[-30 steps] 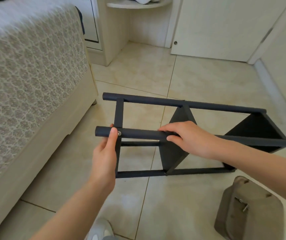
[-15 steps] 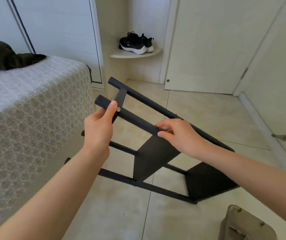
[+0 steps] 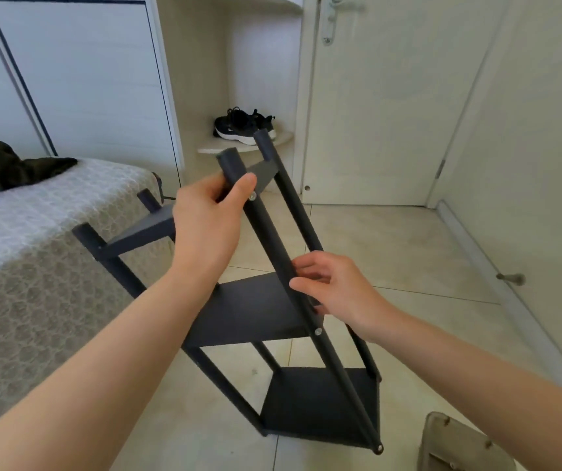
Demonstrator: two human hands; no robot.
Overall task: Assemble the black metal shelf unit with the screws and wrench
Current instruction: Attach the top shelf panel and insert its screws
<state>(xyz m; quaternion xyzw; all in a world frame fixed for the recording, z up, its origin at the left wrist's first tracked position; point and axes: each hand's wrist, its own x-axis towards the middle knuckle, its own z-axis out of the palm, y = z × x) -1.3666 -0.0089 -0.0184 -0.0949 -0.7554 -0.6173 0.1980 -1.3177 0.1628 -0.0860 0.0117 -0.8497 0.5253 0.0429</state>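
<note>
Over floor tiles (image 3: 391, 249), left hand (image 3: 208, 226) and right hand (image 3: 337, 290) grip a post (image 3: 269, 239) of the tilted shelf unit (image 3: 249, 311) (bed (image 3: 34, 232) alongside).

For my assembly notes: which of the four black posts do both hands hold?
The post nearest the camera, showing silver screw heads: the left hand grips near its top, the right hand its middle.
</note>
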